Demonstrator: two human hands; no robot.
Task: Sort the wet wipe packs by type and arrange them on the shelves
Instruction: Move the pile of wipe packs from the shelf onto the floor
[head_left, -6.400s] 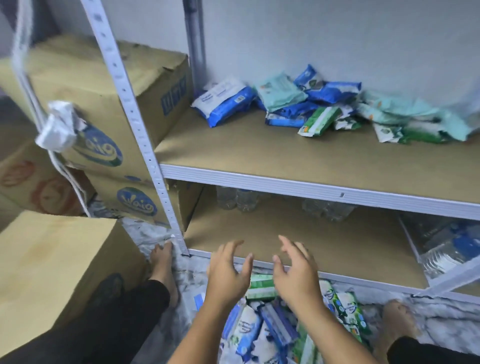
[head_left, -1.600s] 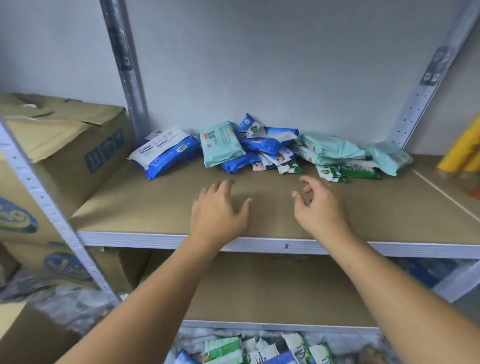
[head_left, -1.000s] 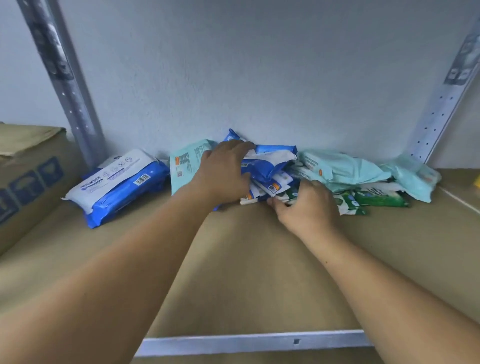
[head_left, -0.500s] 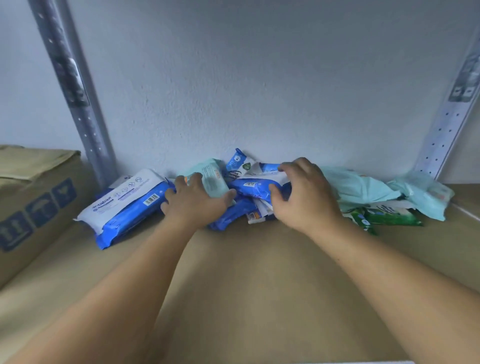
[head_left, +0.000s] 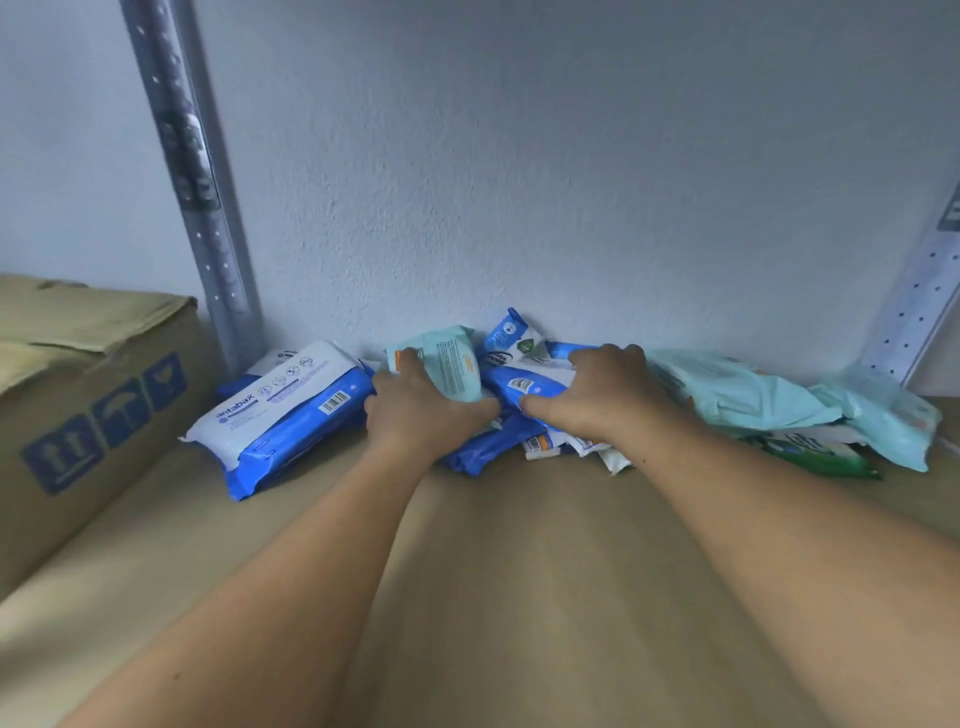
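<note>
Left hand: the left hand (head_left: 421, 415) grips a mint-green soft plastic wipe pack (head_left: 451, 364). Its fingers (head_left: 410, 358) are curled over the pack's left edge and its thumb is clamped at the lower right corner. The pack stands tilted above the pile.
Right hand: the right hand (head_left: 597, 395) is just beside the left. Its fingers are curled over the top of a small blue plastic wipe pack (head_left: 519, 387) and its thumb lies along the near edge, so the pack is pinched between them.
Pile: more small blue and white wipe packs (head_left: 488, 447) lie jumbled beneath both hands, against the pale wall.
Left of the hands: a large blue-and-white wipe pack (head_left: 291, 415) lies flat, just beside the left hand.
Right of the hands: crumpled mint-green packs (head_left: 743, 397) lie over a dark green pack (head_left: 821, 460).
Shelf: everything sits at the back of a tan board shelf (head_left: 519, 597), right of a perforated grey metal upright (head_left: 197, 182).
Outside the frame: a brown cardboard box (head_left: 78, 395) with blue handling marks stands left of that upright.
</note>
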